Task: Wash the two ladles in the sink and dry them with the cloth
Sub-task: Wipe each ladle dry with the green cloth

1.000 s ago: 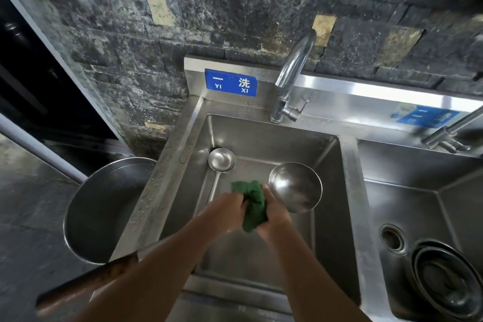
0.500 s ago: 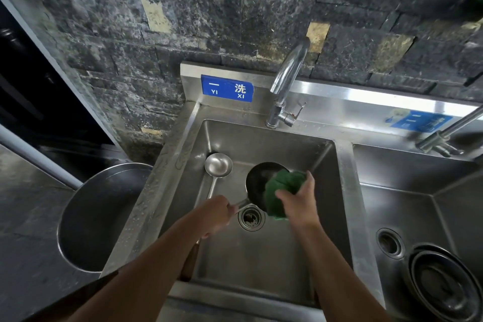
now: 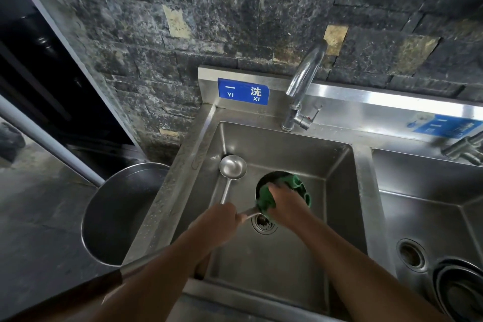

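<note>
Large ladle [image 3: 269,178] was held low in the sink [image 3: 287,149], just above the drain [image 3: 262,223], bowl mouth turned up, w/ the green cloth [image 3: 296,183] wadded inside. All steel at the bowl end, so it was judged stiff & tough but slick when wet; weight prob. moderate. The neck right by the bowl was reckoned the best hold, and there it was taken: the left hand [image 3: 218,219] was curled tight round the shaft. The right hand [image 3: 287,204] was bunched over the cloth, which was pressed into the bowl; fingertips were hidden, so the exact pinch couldn't be told. The cloth was judged soft & limp.

A long shaft w/ a wooden grip [image 3: 65,293] was seen running out past the near-left corner, prob. this ladle's own handle, though the join was hidden by the forearm. If so, leverage would be felt at the wrist.

The small ladle [image 3: 233,167] was seen lying at the back-left of the same basin, untouched. No stream was visible at the faucet [image 3: 303,86]. A big pot [image 3: 117,217] was parked just left of the sink, and stacked bowls [image 3: 457,290] were seen in the right basin [image 3: 431,191].
</note>
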